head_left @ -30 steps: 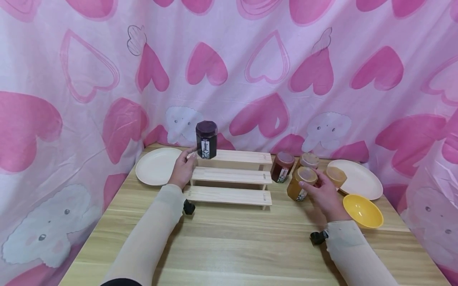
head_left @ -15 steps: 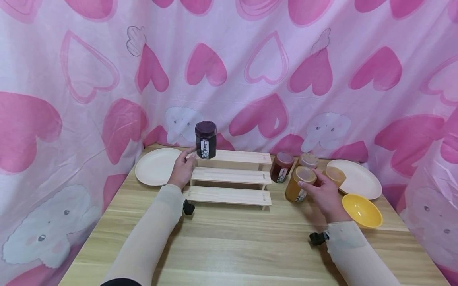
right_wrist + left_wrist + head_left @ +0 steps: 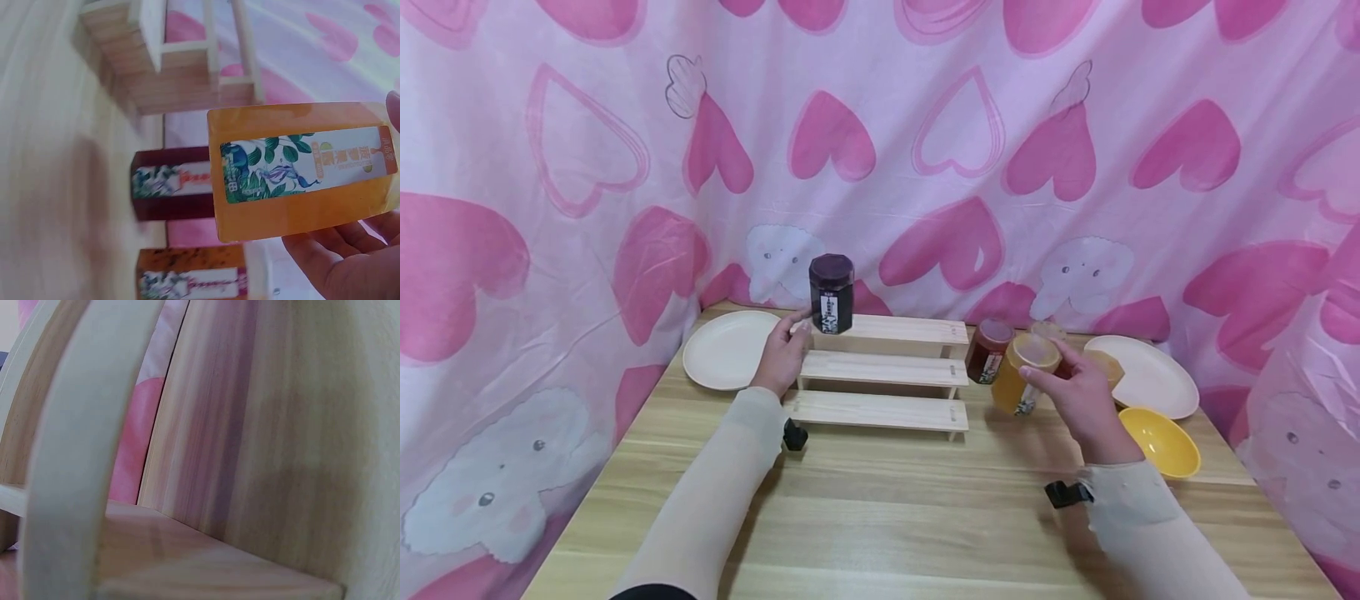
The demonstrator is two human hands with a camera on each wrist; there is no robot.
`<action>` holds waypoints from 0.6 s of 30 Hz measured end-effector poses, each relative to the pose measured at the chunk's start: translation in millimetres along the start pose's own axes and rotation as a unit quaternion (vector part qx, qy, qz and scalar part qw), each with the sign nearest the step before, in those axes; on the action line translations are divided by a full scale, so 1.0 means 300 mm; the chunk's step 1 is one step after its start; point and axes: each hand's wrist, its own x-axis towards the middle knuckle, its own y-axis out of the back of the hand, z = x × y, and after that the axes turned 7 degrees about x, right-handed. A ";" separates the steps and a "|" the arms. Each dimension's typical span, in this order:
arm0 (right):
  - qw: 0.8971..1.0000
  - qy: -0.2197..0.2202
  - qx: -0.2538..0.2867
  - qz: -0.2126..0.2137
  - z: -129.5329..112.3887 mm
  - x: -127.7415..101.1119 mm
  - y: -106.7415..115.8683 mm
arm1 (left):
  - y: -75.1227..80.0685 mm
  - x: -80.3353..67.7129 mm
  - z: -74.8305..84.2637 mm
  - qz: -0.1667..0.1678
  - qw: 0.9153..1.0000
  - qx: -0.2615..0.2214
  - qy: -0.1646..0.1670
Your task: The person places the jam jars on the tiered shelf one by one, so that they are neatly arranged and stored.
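At the left end of a three-tier wooden rack [image 3: 886,371], my left hand [image 3: 782,354] grips the top tier's end between thumb and fingers. Right beside those fingertips a dark purple jam jar [image 3: 832,293] stands upright on the top tier. The left wrist view shows only close wooden boards [image 3: 81,450], without the hand. My right hand [image 3: 1078,400] holds a yellow jam jar [image 3: 1026,375], thumb on the near side, tilted and raised above the table. Its peacock label [image 3: 300,162] faces the right wrist camera, with fingertips [image 3: 319,250] at the lid end.
A red jam jar [image 3: 990,350] stands right of the rack. Behind my right hand are two partly hidden jars, one with an orange-yellow lid [image 3: 1103,367]. Cream plates lie left [image 3: 722,354] and right [image 3: 1165,379]. A yellow bowl [image 3: 1161,442] sits beside my right wrist.
My right hand has lifted the yellow jam jar from the table and tilted it, moving slightly left. The left hand and the purple jar have stayed in place.
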 end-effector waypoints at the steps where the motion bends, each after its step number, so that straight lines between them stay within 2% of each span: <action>1: 1.000 0.000 0.001 -0.001 -0.010 0.000 -0.004 | 0.000 0.001 -0.003 0.002 1.000 0.003 -0.001; 8: 1.000 -0.016 0.023 0.005 -0.083 0.002 -0.038 | -0.002 0.009 -0.013 0.002 1.000 0.000 -0.007; 18: 0.999 0.002 0.042 0.004 -0.153 0.026 -0.119 | -0.002 0.004 -0.010 0.008 1.000 0.011 -0.001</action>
